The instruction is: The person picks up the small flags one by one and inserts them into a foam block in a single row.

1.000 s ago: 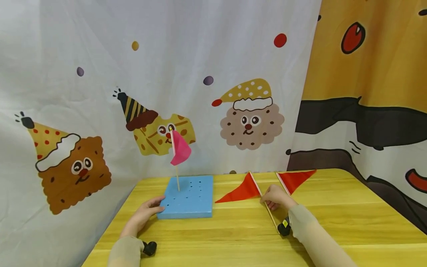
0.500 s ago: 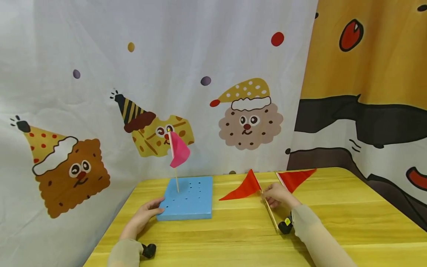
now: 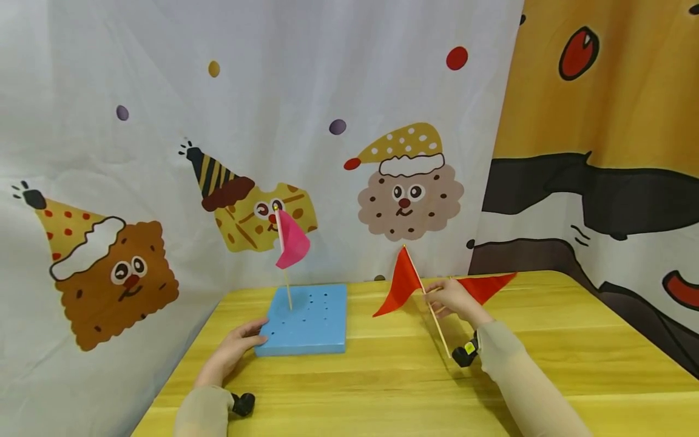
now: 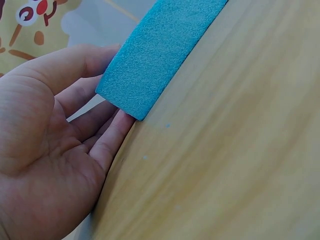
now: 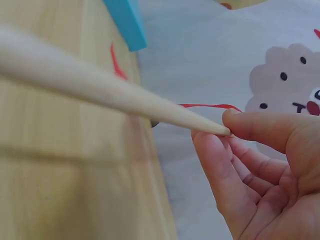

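A blue foam board [image 3: 319, 335] with small holes lies on the table, a pink pennant [image 3: 293, 240] standing in it on a thin stick. My left hand [image 3: 233, 351] holds the board at its left edge near the front corner. In the left wrist view the thumb is at the board's upper edge, and the fingers [image 4: 117, 132] reach its lower corner. My right hand [image 3: 455, 298] pinches the wooden stick of a red pennant flag [image 3: 403, 276] between thumb and fingertips. That stick [image 5: 125, 92] slants across the right wrist view, its flag hanging left in the head view.
A second red pennant flag [image 3: 488, 286] lies behind my right hand, partly hidden by it. The wooden table [image 3: 349, 400] ends at a white printed curtain [image 3: 338, 60] at the back. Black wrist devices [image 3: 243, 404] are worn on both arms.
The right hand has raised the red pennant flag, tilting it more upright; its lower stick end has risen. The flag's tip has swung right. The left hand stays at the board.
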### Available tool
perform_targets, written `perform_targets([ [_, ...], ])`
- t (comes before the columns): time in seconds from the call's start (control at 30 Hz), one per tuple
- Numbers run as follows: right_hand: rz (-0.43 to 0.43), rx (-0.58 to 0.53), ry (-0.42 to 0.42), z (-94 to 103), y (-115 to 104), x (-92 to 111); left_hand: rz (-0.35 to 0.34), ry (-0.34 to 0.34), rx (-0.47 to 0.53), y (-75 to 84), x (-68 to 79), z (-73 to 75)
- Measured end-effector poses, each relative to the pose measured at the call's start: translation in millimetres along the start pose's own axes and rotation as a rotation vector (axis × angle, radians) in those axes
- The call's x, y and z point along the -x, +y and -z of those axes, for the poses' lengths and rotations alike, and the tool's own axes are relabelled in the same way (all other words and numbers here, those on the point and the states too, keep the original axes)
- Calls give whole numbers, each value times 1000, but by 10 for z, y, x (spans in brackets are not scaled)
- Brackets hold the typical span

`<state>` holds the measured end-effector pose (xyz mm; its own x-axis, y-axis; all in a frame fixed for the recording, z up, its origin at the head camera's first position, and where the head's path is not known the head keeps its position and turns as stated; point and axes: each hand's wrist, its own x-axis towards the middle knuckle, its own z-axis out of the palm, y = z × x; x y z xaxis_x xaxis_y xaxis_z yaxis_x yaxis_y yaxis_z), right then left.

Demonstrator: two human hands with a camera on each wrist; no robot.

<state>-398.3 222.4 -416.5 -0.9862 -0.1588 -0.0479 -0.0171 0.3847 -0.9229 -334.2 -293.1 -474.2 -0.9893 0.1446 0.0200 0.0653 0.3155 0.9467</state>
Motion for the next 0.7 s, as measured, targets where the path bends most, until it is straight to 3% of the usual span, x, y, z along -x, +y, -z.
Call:
perform_targets([
  [0.33, 41, -70, -13, 0, -296, -19, -10, -9, 6, -13, -9, 10],
  [0.7, 80, -109, 17, -185, -540, -85, -21, 0, 7, -20, 1, 7],
])
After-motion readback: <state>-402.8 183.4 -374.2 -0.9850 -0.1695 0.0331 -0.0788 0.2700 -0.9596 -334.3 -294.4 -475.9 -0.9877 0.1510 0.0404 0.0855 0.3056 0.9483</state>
